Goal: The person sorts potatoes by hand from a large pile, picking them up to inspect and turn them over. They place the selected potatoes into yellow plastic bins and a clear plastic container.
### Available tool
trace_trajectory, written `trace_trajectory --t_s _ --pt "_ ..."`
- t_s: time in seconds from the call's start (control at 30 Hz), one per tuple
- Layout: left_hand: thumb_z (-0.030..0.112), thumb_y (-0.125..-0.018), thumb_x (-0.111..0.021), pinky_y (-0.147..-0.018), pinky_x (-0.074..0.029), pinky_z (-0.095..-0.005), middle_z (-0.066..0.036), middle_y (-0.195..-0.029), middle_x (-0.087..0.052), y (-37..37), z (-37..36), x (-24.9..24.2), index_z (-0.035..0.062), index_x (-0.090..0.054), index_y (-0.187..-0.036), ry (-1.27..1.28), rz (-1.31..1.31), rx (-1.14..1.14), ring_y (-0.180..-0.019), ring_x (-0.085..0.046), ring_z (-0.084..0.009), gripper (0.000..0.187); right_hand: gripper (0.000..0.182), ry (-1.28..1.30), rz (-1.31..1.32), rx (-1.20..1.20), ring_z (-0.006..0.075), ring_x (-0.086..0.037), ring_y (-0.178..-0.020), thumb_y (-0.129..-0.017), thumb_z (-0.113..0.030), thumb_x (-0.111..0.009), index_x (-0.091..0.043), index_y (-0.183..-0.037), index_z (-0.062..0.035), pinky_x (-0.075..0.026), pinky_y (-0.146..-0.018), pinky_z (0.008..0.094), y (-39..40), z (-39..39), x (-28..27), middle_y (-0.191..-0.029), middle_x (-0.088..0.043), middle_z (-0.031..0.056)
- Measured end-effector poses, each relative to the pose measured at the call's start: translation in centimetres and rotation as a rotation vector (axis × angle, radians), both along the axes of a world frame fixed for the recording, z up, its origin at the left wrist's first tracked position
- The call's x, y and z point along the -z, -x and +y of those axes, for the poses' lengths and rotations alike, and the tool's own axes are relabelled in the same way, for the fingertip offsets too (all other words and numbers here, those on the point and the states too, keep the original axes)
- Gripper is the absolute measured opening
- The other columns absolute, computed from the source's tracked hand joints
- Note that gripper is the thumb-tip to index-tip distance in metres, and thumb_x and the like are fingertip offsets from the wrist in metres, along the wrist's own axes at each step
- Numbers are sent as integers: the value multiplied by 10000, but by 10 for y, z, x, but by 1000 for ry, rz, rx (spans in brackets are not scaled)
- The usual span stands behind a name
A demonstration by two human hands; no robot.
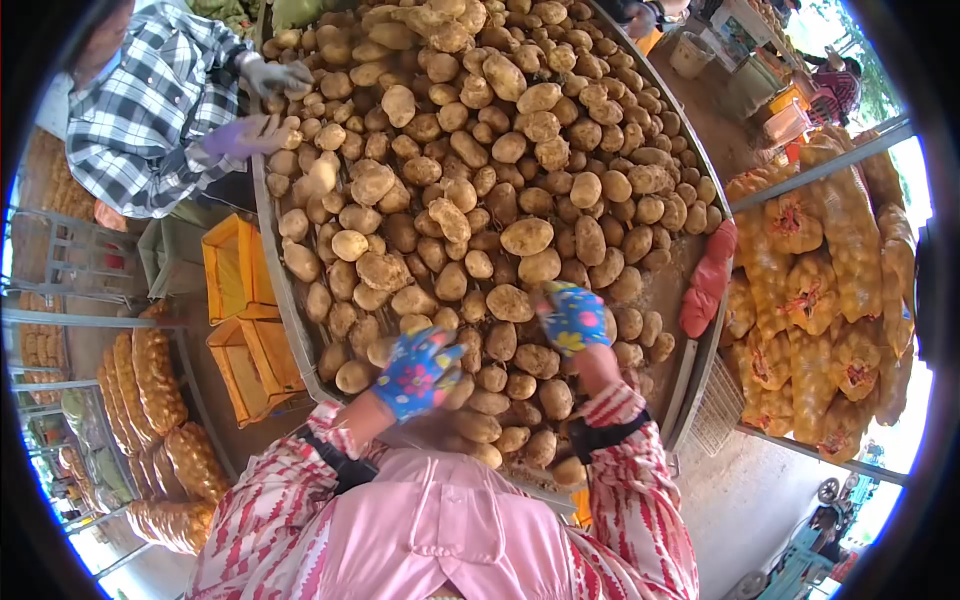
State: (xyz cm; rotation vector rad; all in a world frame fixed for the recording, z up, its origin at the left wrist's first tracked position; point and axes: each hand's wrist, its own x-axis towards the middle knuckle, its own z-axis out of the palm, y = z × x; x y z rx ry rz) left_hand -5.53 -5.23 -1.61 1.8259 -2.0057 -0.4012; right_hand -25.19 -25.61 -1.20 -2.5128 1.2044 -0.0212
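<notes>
Many brown, soil-dusted potatoes [527,237] cover a wide metal-edged sorting table [275,250] in front of me. My left hand [418,375], in a blue flowered glove, lies over the potatoes near the table's front left, fingers spread and holding nothing I can see. Farther right, my right hand [573,318] wears a matching glove. Its fingers extend forward and left, touching potatoes beside a large one [510,303]; what lies under the fingertips is hidden. A red cloth-like bundle [708,280] rests at the table's right rim.
Across the left edge, a co-worker in a checked shirt [140,110] reaches gloved hands over the potatoes. Orange crates [255,365] stand below that edge. Filled mesh sacks [800,300] are stacked at right, with more sacks [160,380] at left. Buckets [690,55] stand at the back right.
</notes>
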Motion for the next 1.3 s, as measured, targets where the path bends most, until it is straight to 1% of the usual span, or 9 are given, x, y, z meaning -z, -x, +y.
trace_trajectory --t_s 0.17,0.3,0.5,0.6,0.77,0.97,1.13,1.2,1.3 --pt "290 -715 -703 -1056 -331 -493 -146 -1400 -415 30 -67 17 118 -437 -1398 -134 -86 -127 -1311 -382 -375 753 310 19 37 -43 325 -627 -899 -878 -341 -549 -634 -1009 -73 -460 -862 458 -25 12 22 -908 -667 137" --pt "228 -723 -660 -1013 -406 -459 -167 -1354 -460 51 -61 15 84 -484 -1342 -353 298 373 -1294 -408 -365 660 305 -114 128 -242 335 -616 -893 -890 -350 -541 -631 -989 -76 -455 -864 457 23 -3 6 -915 -657 137" --pt "206 -773 -640 -924 -463 -425 -150 -1164 -597 56 -15 7 106 -582 -1228 -182 540 579 -1073 -572 -324 470 492 -236 -232 -41 343 -605 -1057 -874 -243 -569 -493 -1351 -151 -505 -859 447 -14 17 22 -1218 -599 169" --pt "174 -856 -608 -811 -506 -414 -135 -1024 -645 18 -10 -7 112 -643 -1165 -199 466 206 -921 -621 -315 317 646 -79 153 -102 426 -586 -1050 -820 -150 -583 -393 -1430 -244 -515 -865 452 -42 28 19 -1375 -498 155" --pt "219 -951 -553 -879 -506 -382 -131 -1079 -659 -37 21 16 27 -576 -1227 -488 1096 -528 -972 -650 -256 336 368 -61 173 -22 314 -662 -899 -890 -149 -488 -585 -1241 -201 -545 -729 421 -78 -9 63 -1228 -572 202" --pt "304 -988 -430 -849 -520 -448 -167 -1100 -644 -41 51 0 38 -511 -1278 -485 2123 -534 -968 -644 -340 403 266 -103 293 -40 360 -662 -884 -857 -165 -551 -636 -1110 -161 -547 -732 430 -81 -11 58 -1272 -521 241" --pt "421 -950 -477 -862 -513 -472 -186 -1110 -623 -37 77 1 37 -486 -1294 -501 2234 -625 -983 -634 -360 516 368 -116 -502 234 378 -642 -881 -759 -112 -684 -572 -1108 -95 -540 -753 435 -56 71 3 -1221 -536 192" --pt "508 -938 -446 -836 -515 -449 -180 -1187 -575 -32 76 -7 84 -440 -1344 -563 2277 -663 -1021 -610 -365 586 308 -147 -741 -82 388 -567 -1008 -731 -44 -635 -577 -1033 -52 -501 -843 450 -62 113 22 -1130 -546 186" --pt "591 -908 -434 -781 -498 -424 -166 -1179 -572 -29 76 -11 93 -458 -1325 -619 2287 -802 -1019 -600 -373 650 543 -396 -383 -289 386 -559 -1099 -761 -240 -714 -549 -1259 -101 -484 -892 471 -73 179 -41 -1267 -539 184"
